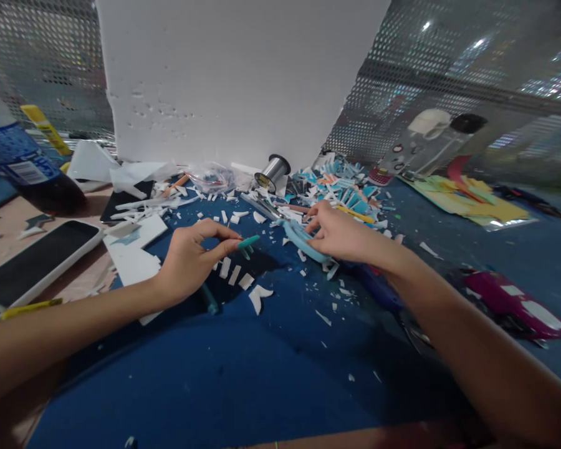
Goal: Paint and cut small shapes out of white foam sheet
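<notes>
My left hand (pixel 189 259) pinches a small teal piece (pixel 249 242) with short prongs under it, held above the blue mat (pixel 215 374). I cannot make out what kind of thing it is. To the right, my right hand (pixel 334 231) has its fingers curled at the light blue handles of a pair of scissors (pixel 302 240). The scissors lie on the mat, blades pointing away toward the back left. Between and below my hands are several small white cut pieces (pixel 246 281), and a dark teal stick (pixel 209 299) lies under my left hand.
A wire spool (pixel 273 171) stands before a large white foam board (pixel 238 75). Blue and white scraps (pixel 341 184) are heaped beside it. On the left are a cola bottle (pixel 28 162) and a phone (pixel 37 265); on the right, a magenta object (pixel 518 302) and yellow sheets (pixel 472 199).
</notes>
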`<state>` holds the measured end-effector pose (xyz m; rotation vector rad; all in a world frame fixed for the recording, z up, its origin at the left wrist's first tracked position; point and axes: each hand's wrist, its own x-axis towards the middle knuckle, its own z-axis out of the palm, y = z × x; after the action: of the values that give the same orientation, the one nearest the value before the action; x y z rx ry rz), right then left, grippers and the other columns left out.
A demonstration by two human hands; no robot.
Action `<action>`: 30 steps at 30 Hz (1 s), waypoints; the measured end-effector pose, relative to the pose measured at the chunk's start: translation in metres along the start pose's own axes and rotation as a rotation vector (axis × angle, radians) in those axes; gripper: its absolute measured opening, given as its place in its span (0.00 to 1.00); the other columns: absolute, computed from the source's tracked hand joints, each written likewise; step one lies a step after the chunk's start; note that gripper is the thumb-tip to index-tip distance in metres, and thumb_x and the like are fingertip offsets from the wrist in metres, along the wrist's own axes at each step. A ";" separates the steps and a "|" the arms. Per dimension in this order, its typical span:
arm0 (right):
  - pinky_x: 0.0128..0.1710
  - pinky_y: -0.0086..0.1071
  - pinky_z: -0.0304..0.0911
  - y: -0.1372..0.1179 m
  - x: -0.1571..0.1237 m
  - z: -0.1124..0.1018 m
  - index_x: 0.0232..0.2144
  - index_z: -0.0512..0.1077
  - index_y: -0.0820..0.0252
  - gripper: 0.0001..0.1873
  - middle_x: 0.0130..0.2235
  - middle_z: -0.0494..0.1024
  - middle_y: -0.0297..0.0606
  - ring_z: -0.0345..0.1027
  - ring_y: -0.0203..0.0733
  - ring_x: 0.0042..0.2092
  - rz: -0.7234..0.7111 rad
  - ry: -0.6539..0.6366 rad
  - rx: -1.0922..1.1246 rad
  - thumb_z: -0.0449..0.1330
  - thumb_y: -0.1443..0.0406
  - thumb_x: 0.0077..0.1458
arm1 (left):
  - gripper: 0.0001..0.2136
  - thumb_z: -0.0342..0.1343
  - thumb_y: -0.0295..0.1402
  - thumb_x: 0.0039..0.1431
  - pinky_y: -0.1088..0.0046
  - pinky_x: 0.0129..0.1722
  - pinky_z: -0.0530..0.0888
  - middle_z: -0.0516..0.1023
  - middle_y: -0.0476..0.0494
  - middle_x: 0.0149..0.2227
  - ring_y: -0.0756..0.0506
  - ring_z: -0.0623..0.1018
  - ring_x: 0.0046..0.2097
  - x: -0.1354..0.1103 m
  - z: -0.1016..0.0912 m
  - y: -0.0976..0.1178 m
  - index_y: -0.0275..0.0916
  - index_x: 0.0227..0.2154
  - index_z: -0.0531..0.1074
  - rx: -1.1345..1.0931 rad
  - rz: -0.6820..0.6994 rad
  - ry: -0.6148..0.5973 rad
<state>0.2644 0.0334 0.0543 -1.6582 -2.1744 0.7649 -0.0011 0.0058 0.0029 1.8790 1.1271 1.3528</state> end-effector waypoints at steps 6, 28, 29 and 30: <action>0.34 0.35 0.71 -0.005 -0.005 -0.019 0.44 0.55 0.58 0.15 0.40 0.81 0.52 0.79 0.45 0.39 0.156 -0.165 0.303 0.58 0.66 0.59 | 0.04 0.64 0.33 0.52 0.69 0.30 0.72 0.81 0.46 0.26 0.46 0.76 0.30 0.007 -0.006 -0.004 0.45 0.24 0.81 0.018 0.057 0.015; 0.22 0.25 0.62 -0.005 -0.002 0.004 0.37 0.57 0.53 0.30 0.30 0.72 0.28 0.66 0.30 0.24 -0.114 -0.560 0.775 0.72 0.51 0.48 | 0.08 0.68 0.38 0.49 0.70 0.27 0.74 0.81 0.46 0.26 0.47 0.76 0.27 0.014 -0.007 -0.012 0.42 0.21 0.78 -0.249 -0.118 0.061; 0.21 0.24 0.62 -0.004 -0.002 0.004 0.37 0.57 0.54 0.30 0.29 0.72 0.27 0.66 0.30 0.24 -0.125 -0.564 0.770 0.72 0.50 0.49 | 0.08 0.68 0.38 0.49 0.71 0.27 0.74 0.81 0.46 0.26 0.48 0.76 0.27 0.014 -0.006 -0.012 0.42 0.21 0.78 -0.253 -0.129 0.068; 0.21 0.24 0.62 -0.004 -0.002 0.004 0.38 0.57 0.54 0.29 0.28 0.72 0.27 0.66 0.30 0.24 -0.135 -0.565 0.777 0.71 0.50 0.50 | 0.08 0.68 0.37 0.49 0.71 0.27 0.74 0.81 0.47 0.26 0.48 0.76 0.27 0.014 -0.006 -0.011 0.42 0.21 0.78 -0.256 -0.140 0.075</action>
<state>0.2599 0.0300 0.0531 -0.9515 -1.8524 1.9007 -0.0086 0.0234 0.0024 1.5509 1.0453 1.4245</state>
